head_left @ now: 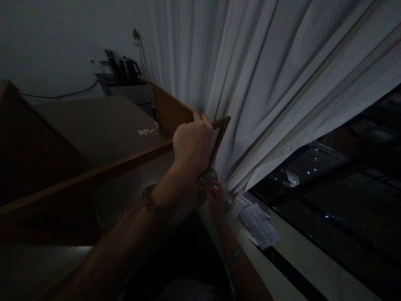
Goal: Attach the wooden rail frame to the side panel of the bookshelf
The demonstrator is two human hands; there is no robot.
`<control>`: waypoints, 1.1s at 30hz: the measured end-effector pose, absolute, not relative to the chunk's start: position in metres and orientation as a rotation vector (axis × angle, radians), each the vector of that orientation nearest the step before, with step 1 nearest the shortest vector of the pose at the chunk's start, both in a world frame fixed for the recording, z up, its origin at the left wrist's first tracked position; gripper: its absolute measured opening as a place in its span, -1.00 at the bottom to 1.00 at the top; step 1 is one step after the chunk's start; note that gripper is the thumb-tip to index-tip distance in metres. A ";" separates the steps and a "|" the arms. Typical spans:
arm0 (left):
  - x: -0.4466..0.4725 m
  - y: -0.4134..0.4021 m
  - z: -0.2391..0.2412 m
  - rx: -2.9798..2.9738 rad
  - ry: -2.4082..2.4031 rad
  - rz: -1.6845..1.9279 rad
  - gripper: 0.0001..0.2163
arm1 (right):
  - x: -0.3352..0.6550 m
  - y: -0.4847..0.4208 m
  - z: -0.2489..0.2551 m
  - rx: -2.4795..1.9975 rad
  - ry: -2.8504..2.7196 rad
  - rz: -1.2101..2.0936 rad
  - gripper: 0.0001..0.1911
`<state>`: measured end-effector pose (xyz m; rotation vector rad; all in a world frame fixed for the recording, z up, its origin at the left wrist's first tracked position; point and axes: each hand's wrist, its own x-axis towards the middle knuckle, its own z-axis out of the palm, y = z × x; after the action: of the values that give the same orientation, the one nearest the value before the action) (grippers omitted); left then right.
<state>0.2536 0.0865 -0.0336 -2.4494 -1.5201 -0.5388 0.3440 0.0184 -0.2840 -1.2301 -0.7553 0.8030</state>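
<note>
Brown wood suggests the frame (131, 160) is stiff and fairly heavy, best held by its top rail near the corner, beside the curtain (250, 104); the left hand (192, 140) grips there. Whether the right hand (216, 198), below, grasps anything, I cannot tell.

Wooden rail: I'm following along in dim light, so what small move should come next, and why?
Perhaps settle the right hand firmly on the rounded piece: its fingers are right by it, though the dimness hides whether they hold it, and the left hand wraps the wooden rail above, near its corner, which should help steady things.
</note>
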 end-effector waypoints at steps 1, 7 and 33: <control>0.254 0.086 -0.033 -2.452 -1.522 -0.543 -0.72 | 0.345 0.019 -0.283 -1.230 -0.751 0.840 -0.67; 0.254 0.085 -0.033 -2.424 -1.497 -0.534 -0.72 | 0.352 0.020 -0.277 -1.316 -0.756 0.905 -0.59; 0.253 0.084 -0.033 -2.409 -1.521 -0.483 -0.73 | 0.350 0.021 -0.280 -1.263 -0.570 0.741 -0.70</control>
<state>0.2529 0.0839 -0.0328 -2.4091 -1.5211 -0.4827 0.3495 0.0206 -0.2797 -1.2633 -0.5698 0.7410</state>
